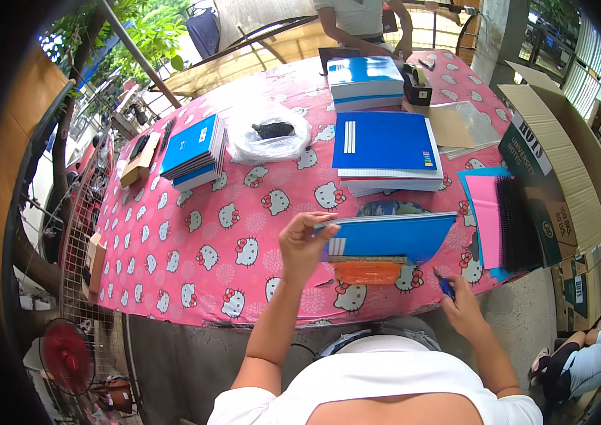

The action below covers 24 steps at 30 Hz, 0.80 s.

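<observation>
Left grip (302,246) pinches a blue notebook (394,239) bearing a white label (337,246).

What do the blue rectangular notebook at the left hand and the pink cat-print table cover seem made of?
Blue rectangular notebook: probably paper with a smooth card cover; its panel looks flat and thin.
Pink cat-print table cover: likely glossy plastic, given glare toward its far side, though coated cloth is possible.

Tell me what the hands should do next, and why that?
Maybe ease the blue tool toward the right end of the held notebook. The left hand grips the notebook near its upper left corner, and the right hand holds the tool near the other end, with its tip pointing toward the notebook.
</observation>
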Each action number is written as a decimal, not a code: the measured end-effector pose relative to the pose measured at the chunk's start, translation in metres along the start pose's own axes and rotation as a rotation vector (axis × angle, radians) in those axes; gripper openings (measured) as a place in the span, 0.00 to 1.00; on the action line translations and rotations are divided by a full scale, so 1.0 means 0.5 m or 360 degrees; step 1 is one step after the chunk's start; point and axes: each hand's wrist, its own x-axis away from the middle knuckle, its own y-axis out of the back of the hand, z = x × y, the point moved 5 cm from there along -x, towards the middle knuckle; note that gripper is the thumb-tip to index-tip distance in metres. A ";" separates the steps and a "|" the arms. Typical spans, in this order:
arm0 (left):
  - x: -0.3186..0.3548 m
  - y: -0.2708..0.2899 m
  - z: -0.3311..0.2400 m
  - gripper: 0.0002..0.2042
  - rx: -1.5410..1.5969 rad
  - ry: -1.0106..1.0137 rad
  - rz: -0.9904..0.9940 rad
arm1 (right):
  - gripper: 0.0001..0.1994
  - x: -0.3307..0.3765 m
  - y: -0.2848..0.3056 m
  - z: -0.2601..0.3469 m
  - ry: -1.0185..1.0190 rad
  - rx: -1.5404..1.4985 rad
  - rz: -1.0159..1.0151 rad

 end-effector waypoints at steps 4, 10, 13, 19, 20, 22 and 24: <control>0.015 -0.115 -0.064 0.10 -0.0320 -0.0281 0.0167 | 0.22 -0.021 0.068 0.298 0.0668 -0.0105 -0.0338; 0.026 -0.175 -0.106 0.11 -0.0470 -0.0455 0.0211 | 0.22 -0.045 0.083 0.368 0.0819 0.0147 -0.0548; 0.030 -0.177 -0.102 0.10 -0.0481 -0.0546 0.0196 | 0.20 -0.072 0.064 0.323 0.0419 -0.0768 0.0095; 0.026 -0.150 -0.097 0.08 -0.0595 -0.0545 0.0109 | 0.17 -0.097 0.002 0.266 0.0089 -0.1562 0.0627; 0.024 -0.121 -0.099 0.08 -0.0745 -0.0456 -0.0038 | 0.18 -0.092 0.010 0.243 0.0290 -0.1168 0.0333; 0.002 0.019 -0.111 0.09 -0.0352 -0.0476 -0.0526 | 0.20 -0.087 0.024 0.166 0.0713 -0.0368 -0.0252; -0.001 0.165 -0.110 0.07 0.0011 -0.0324 -0.0890 | 0.21 -0.101 0.013 0.025 0.0476 0.0033 -0.0641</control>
